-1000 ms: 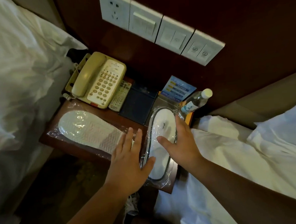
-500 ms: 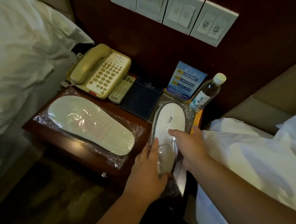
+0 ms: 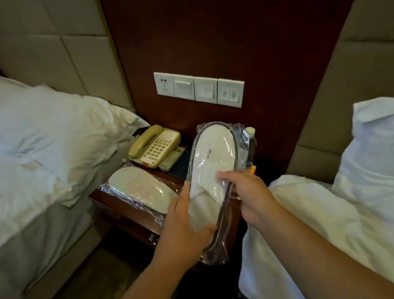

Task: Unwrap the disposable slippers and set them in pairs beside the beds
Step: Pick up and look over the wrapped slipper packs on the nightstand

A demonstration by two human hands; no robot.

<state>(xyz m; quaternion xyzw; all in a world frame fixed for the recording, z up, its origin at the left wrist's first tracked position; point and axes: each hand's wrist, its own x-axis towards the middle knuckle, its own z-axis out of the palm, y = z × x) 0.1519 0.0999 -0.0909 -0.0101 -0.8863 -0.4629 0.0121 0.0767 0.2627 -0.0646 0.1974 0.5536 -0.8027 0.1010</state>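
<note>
A white disposable slipper pack (image 3: 215,152) with dark trim, sealed in clear plastic, is lifted off the nightstand and tilted toward me. My left hand (image 3: 185,227) grips its lower end from the left. My right hand (image 3: 248,192) pinches its right edge at mid-length. A second wrapped slipper pack (image 3: 140,188), sole up, lies flat on the nightstand (image 3: 125,210) to the left of my hands.
A beige telephone (image 3: 155,146) and a remote (image 3: 171,159) sit at the back of the nightstand. A water bottle (image 3: 250,145) stands behind the held pack. White-sheeted beds (image 3: 39,148) flank the nightstand on both sides; a switch panel (image 3: 198,88) is on the wall.
Both hands have raised the right-hand slipper pack off the nightstand and tilted it up. The camera has pulled back and lifted, showing more wall and both beds.
</note>
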